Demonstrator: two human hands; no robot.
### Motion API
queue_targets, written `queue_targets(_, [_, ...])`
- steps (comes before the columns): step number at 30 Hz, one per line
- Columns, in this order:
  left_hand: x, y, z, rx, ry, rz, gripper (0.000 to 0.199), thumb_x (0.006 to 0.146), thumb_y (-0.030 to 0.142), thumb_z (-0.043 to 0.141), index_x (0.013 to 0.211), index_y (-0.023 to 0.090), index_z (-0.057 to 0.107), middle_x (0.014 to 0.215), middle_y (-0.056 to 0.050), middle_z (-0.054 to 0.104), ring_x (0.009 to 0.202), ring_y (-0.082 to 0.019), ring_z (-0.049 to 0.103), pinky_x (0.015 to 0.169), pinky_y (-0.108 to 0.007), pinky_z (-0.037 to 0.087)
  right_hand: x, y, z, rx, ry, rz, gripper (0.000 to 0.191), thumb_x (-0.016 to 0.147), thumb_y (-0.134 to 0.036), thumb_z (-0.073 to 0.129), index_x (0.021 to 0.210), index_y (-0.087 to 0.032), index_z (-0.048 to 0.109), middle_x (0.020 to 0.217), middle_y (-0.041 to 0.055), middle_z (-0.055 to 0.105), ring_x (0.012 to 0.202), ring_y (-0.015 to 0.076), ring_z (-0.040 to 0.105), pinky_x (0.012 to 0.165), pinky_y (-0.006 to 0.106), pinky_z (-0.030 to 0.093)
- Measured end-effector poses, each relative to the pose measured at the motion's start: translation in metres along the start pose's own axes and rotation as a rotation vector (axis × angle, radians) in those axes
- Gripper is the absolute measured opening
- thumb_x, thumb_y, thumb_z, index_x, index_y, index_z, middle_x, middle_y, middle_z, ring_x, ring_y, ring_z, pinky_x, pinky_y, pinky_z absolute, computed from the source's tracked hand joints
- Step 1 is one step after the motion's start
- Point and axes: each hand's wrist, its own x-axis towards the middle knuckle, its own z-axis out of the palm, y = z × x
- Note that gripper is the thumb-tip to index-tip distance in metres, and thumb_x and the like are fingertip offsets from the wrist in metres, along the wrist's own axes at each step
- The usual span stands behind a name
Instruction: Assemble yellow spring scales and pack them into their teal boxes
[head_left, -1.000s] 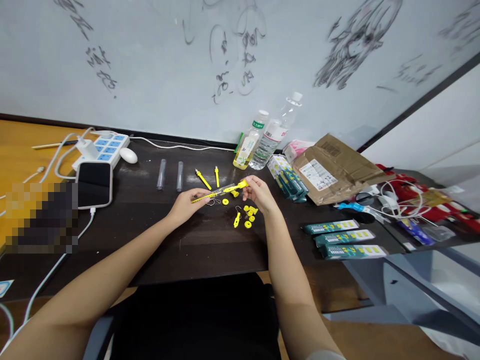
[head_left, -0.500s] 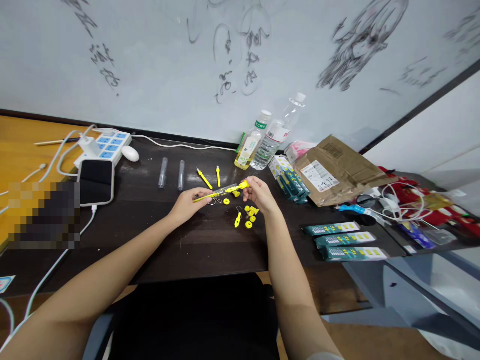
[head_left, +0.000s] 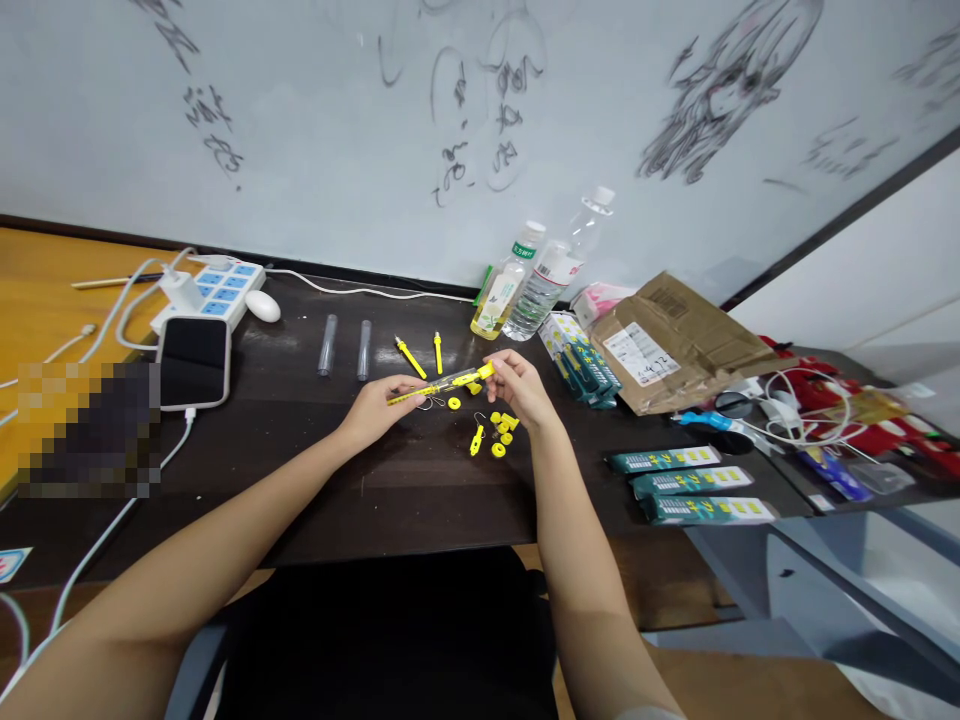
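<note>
Dark table (head_left: 420,510) under both hands, whiteboard (head_left: 322,150) with black marker writing and a drawing upright beyond them. Left of the hands: phone (head_left: 194,362) with a cable plugged in, power strip (head_left: 217,295), white oval object (head_left: 263,307); yellow tabletop (head_left: 45,265) farther left. Beyond the right hand: small bottle (head_left: 501,295) and large bottle (head_left: 541,290) side by side, then stacked boxes (head_left: 576,358) and a brown parcel (head_left: 664,345). Right of the right hand, well apart: three flat cartons (head_left: 675,482) in a row; red clutter (head_left: 885,415) past them. Clear tube (head_left: 455,380) sits between the hands, slanting up toward the right one. Left hand (head_left: 379,408) pinches its near-left end, thumb and fingers closed on it; right hand (head_left: 519,390) pinches the yellow end piece (head_left: 486,371) at the other end. Whether that piece is fully seated, cannot tell. Beyond the left hand: two spare tubes (head_left: 364,350), and two yellow rods (head_left: 411,357) nearer the gap between the hands. Just below the held tube: yellow ring (head_left: 454,404). Beside the right hand, on its left: hook piece (head_left: 477,440) and a loose cluster of yellow parts (head_left: 504,424).
</note>
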Motion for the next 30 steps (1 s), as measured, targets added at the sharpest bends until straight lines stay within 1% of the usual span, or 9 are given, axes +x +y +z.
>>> queue_targets(7, [0.0001, 0.0002, 0.0, -0.021, -0.002, 0.003, 0.037, 0.08, 0.044, 0.062, 0.106, 0.019, 0.069, 0.1, -0.006, 0.072, 0.091, -0.02, 0.066, 0.087, -0.034, 0.049, -0.0031, -0.0041, 0.0015, -0.019, -0.025, -0.024, 0.037, 0.069, -0.048, 0.072, 0.091, -0.02, 0.06, 0.061, -0.0052, 0.055, 0.048, 0.0069, 0.049, 0.044, 0.02, 0.043])
queue_targets(17, [-0.0001, 0.0009, 0.0001, -0.028, 0.005, 0.003, 0.035, 0.08, 0.043, 0.063, 0.105, 0.019, 0.069, 0.101, -0.006, 0.071, 0.092, -0.02, 0.066, 0.088, -0.035, 0.049, -0.0025, 0.001, 0.0001, -0.037, -0.081, -0.074, 0.031, 0.073, -0.042, 0.071, 0.095, -0.022, 0.063, 0.064, -0.0039, 0.055, 0.055, 0.0089, 0.051, 0.047, 0.021, 0.044])
queue_targets(21, [-0.0005, 0.0027, -0.0002, -0.028, 0.008, 0.011, 0.034, 0.08, 0.042, 0.062, 0.105, 0.02, 0.069, 0.1, -0.006, 0.072, 0.09, -0.019, 0.066, 0.087, -0.034, 0.05, -0.0025, 0.0023, -0.0018, -0.063, -0.079, -0.083, 0.032, 0.073, -0.041, 0.071, 0.097, -0.021, 0.063, 0.064, -0.0038, 0.055, 0.054, 0.0089, 0.051, 0.047, 0.022, 0.043])
queue_targets(25, [-0.0012, 0.0044, -0.0005, -0.013, 0.01, 0.001, 0.034, 0.08, 0.041, 0.063, 0.105, 0.02, 0.07, 0.099, -0.005, 0.072, 0.089, -0.02, 0.067, 0.085, -0.034, 0.05, -0.0017, 0.0035, -0.0021, -0.058, -0.06, -0.064, 0.032, 0.073, -0.042, 0.071, 0.094, -0.019, 0.064, 0.062, -0.0042, 0.056, 0.049, 0.0072, 0.049, 0.045, 0.021, 0.042])
queue_targets(30, [-0.0019, 0.0065, -0.0008, 0.001, 0.001, 0.015, 0.033, 0.08, 0.04, 0.063, 0.104, 0.019, 0.07, 0.098, -0.006, 0.072, 0.09, -0.02, 0.067, 0.085, -0.034, 0.05, -0.0006, 0.002, 0.0009, -0.07, -0.036, -0.024, 0.034, 0.07, -0.047, 0.073, 0.086, -0.018, 0.061, 0.059, -0.0043, 0.057, 0.044, 0.0061, 0.048, 0.041, 0.02, 0.041])
